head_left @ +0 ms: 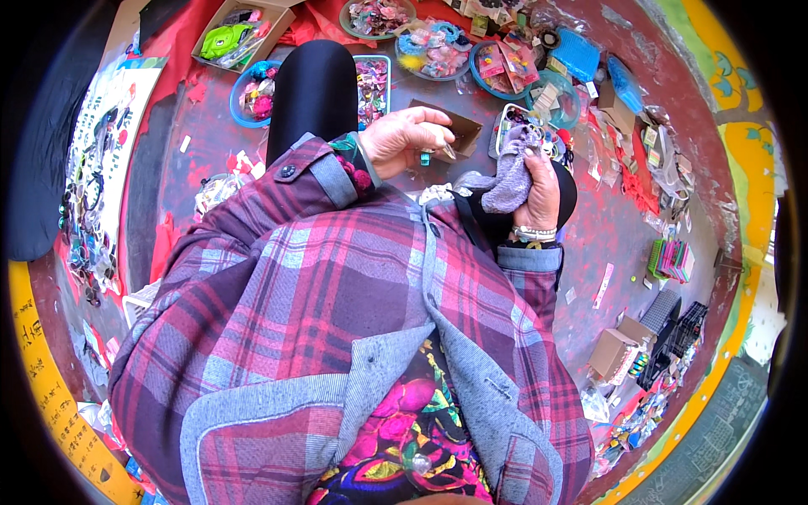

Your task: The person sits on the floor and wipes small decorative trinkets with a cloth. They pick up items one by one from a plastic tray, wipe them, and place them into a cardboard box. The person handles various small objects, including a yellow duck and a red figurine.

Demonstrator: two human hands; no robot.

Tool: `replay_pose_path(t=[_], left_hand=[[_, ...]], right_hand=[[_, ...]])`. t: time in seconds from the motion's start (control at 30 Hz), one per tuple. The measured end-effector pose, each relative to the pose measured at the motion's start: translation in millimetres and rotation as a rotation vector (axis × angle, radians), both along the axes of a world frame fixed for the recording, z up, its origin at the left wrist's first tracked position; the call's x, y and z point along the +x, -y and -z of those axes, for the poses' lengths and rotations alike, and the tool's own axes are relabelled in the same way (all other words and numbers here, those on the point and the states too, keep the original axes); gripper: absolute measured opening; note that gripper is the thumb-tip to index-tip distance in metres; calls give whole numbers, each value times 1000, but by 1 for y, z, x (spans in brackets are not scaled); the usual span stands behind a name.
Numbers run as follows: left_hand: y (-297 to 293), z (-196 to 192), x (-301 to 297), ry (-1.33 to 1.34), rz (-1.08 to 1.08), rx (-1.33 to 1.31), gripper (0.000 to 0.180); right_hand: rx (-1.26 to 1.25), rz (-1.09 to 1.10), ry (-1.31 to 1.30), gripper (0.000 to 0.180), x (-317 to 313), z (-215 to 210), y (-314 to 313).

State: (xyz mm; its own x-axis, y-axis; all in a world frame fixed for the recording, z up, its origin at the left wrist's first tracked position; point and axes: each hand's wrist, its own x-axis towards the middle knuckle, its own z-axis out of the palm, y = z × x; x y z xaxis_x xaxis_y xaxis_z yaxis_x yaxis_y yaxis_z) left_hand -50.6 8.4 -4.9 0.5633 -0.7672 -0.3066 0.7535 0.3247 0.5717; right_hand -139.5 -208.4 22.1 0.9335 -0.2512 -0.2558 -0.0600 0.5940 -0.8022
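Seen from above: person in a plaid coat, sitting over a red-stained floor (606,227) w/ craft bits all round.

Left hand (406,139) is up at approx 12 o'clock from the chest, grip pressed together, thumb and forefinger pinching a small clear/pale piece (446,151); a tiny teal bit (426,157) hangs just below the fingers. Can't tell what the piece is, too small.

Right hand (539,192) sits at 3 o'clock of the left one, near but apart, fingers curled round a bunched grey-lilac cloth (510,177), grip clamped on it.

My read: the step in hand is sorting or cleaning the little piece, cloth at the ready. The next move prob. calls for bringing the two hands together w/o loosening the pinch, since the piece is small and would vanish in the clutter if dropped.

Brown card (459,126) lies on the floor just beyond the left fingers, at 1 o'clock. Blue dishes of trinkets (438,46) further out at 12; a tray (505,126) just beyond the cloth.
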Motion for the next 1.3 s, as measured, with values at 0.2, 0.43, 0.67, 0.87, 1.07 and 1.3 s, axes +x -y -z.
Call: replay_pose_path(t=[0.2, 0.43, 0.67, 0.87, 1.07, 1.3], left_hand=[[3, 15, 0, -65, -29, 28, 26], [5, 16, -2, -102, -33, 67, 21], [9, 4, -10, -46, 58, 59, 20], [13, 23, -18, 162, 166, 104, 15], [8, 4, -18, 314, 223, 149, 9], [6, -2, -17, 506, 330, 201, 19]], right_hand=[[6, -44, -26, 27, 0, 3, -7], [-34, 8, 31, 37, 1, 4, -13], [-362, -83, 188, 43, 5, -11, -33], [-1054, -317, 245, 37, 6, 23, -51], [-1162, -82, 222, 25, 8, 17, -62], [-674, -69, -4, 28, 10, 30, -43]])
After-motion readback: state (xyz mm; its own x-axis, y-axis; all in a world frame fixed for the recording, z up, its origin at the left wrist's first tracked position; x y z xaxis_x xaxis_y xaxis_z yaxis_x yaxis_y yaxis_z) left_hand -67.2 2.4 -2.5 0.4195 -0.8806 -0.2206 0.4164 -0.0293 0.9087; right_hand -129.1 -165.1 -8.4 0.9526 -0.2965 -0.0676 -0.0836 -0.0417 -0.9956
